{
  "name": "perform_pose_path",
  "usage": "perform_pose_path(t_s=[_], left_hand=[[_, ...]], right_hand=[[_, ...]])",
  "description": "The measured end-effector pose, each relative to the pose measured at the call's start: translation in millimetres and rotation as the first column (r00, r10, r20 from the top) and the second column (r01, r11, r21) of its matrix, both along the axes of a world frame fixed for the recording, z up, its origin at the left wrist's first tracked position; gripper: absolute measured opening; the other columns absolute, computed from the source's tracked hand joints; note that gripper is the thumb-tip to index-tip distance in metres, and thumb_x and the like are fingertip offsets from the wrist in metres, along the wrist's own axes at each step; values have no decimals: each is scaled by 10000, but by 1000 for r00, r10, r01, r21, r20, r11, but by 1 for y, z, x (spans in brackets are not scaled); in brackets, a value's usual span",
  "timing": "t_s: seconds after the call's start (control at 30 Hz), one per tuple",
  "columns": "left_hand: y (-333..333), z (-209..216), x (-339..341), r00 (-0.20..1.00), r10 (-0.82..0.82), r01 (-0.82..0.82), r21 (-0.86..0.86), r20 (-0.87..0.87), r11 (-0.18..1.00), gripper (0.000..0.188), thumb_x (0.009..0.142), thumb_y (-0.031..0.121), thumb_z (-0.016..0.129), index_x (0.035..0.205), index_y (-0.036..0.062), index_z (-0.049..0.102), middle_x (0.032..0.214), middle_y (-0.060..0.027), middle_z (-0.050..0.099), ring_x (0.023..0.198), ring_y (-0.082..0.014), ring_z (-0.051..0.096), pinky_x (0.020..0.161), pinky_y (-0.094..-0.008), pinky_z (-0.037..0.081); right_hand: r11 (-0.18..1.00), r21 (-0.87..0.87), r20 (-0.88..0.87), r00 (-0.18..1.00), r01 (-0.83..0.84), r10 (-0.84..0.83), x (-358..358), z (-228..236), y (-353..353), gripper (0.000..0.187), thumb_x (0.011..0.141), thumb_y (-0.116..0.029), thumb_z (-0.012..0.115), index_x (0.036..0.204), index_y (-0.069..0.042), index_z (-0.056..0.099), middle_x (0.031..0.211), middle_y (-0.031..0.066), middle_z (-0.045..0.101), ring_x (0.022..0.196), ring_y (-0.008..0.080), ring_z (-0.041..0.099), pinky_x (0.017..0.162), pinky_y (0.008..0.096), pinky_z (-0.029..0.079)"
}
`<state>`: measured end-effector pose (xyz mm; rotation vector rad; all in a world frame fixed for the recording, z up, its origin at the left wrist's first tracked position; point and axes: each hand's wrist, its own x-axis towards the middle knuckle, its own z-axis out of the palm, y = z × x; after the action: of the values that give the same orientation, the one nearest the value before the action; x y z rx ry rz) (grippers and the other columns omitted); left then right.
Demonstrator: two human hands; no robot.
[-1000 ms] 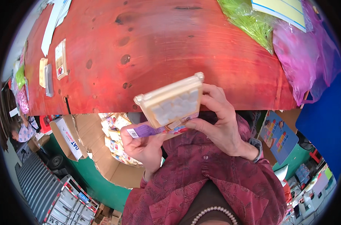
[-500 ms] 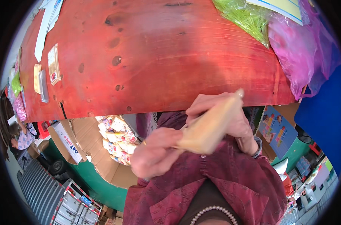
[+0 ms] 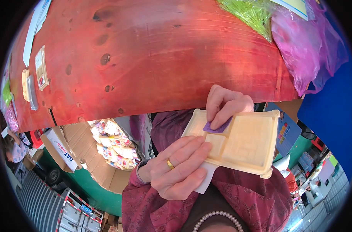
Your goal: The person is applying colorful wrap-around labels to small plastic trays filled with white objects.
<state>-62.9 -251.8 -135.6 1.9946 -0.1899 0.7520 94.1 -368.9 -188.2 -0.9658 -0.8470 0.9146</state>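
A cream plastic tray [image 3: 253,143] with shallow compartments is held over my lap, its open face turned up and slightly tilted. My left hand [image 3: 180,166], wearing a gold ring, grips its near left corner, fingers lying over the rim. A white slip of paper [image 3: 207,178] sticks out below those fingers at the tray's edge. At the far rim my right hand [image 3: 228,104] pinches a small purple card [image 3: 217,127] between thumb and fingers. That card lies over one of the small left compartments; whether it touches the bottom I cannot tell.
A red wooden table [image 3: 164,58] lies just beyond my hands. At left, an open cardboard box [image 3: 83,143] holds several small packed items [image 3: 116,145]. Flat packs [image 3: 41,69] lie on the table's left; a pink plastic bag [image 3: 299,46] and green strands [image 3: 249,15] are at right.
The tray was blurred and seen nearly edge-on; now its compartments face up, farther right. The purple card has come into view in my right hand. My left hand has moved right along with the tray.
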Motion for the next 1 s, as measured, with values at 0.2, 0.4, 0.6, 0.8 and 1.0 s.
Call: perform_pose_path(t_s=[0.2,0.4,0.6,0.8,1.0], left_hand=[[2,4,0,996,-80,75,-116,-39,990,251,807,79,520,958,-36,357,924,-356,574,808,-470,607,651,-557,509],[2,4,4,989,-138,130,-117,-61,985,245,807,70,515,966,-26,355,949,-359,567,843,-475,599,681,-570,498],[1,-3,16,996,43,-35,-98,82,995,207,733,-3,602,851,-74,446,855,-319,595,744,-391,630,621,-480,555],[12,-1,24,994,-93,48,-519,-62,854,181,672,20,676,820,-68,618,914,-257,598,770,-319,614,639,-330,514],[26,-7,34,916,-305,100,-587,-260,803,217,812,177,622,834,-35,666,792,-151,593,694,-229,576,673,-322,500]], right_hand=[[991,132,-170,985,-13,36,-1,-2,2,298,810,-387,631,713,-114,700,762,63,580,685,154,429,627,260,294],[969,246,-271,962,38,31,-7,-2,7,282,830,-394,603,778,-127,679,763,40,551,699,157,404,643,254,276],[991,-36,-160,978,130,-134,0,0,3,295,872,-346,561,822,-64,633,778,45,550,714,171,419,656,289,313],[967,255,-51,998,-16,30,12,-14,-1,296,833,-365,606,749,-87,662,778,65,606,698,168,421,644,296,311],[984,161,71,993,78,-90,3,6,1,259,804,-326,643,683,-101,679,744,46,588,677,166,420,628,286,310]])
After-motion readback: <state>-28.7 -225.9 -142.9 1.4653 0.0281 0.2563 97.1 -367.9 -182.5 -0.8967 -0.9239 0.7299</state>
